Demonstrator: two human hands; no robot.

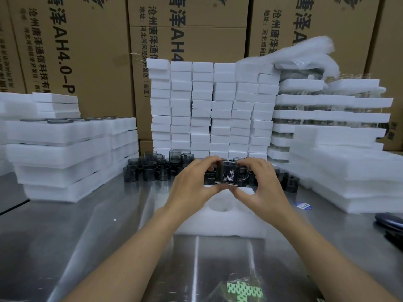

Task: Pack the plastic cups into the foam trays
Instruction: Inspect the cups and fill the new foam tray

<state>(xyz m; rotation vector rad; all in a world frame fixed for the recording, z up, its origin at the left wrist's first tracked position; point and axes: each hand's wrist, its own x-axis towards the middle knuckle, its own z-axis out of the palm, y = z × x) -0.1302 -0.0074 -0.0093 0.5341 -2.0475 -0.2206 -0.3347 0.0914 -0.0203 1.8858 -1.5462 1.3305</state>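
left grip (192, 182) and right grip (262, 186) both clamped on one dark cup (226, 173), held just above the foam tray (218, 225); loose cups (150, 168) behind the tray

A smoky handled cup (226, 174) sits upright above the white foam tray (218, 225), seemingly over its round pocket (220, 207); loose cups (152, 168) cluster behind the tray.

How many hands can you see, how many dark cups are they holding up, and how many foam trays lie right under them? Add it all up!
Hands: 2, the left hand and the right hand
Cups held up: 1, the cup, pinched by both hands
Foam trays right under the hands: 1, the foam tray
Total: 4
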